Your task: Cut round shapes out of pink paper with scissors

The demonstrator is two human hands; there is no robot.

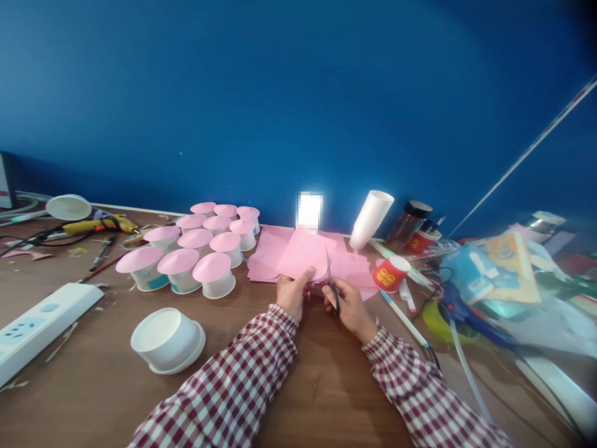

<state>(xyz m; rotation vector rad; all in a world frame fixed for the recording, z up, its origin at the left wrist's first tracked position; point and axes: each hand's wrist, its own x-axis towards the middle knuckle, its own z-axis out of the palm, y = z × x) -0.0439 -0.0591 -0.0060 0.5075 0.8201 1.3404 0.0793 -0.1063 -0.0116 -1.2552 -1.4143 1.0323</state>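
Between the fingers of my left hand point(293, 294) is the near edge of a sheet of pink paper point(303, 254). My right hand point(351, 306) grips a pair of scissors point(334, 294), its blades pointing away from me along the right side of that sheet. More pink paper point(265, 255) lies spread behind and beneath the held sheet. To the left stand several white cups, each topped by a pink paper disc point(178, 262). Closer to me, an upside-down white bowl point(166, 339) rests on the table.
Left are a white power strip point(46, 323) and a yellow glue gun point(100, 224). On the right stand a leaning stack of white cups point(372, 218), a red paper cup point(392, 274), a dark-lidded jar point(410, 224), markers and a blue glue gun point(471, 314). A blue wall point(233, 112) rises behind.
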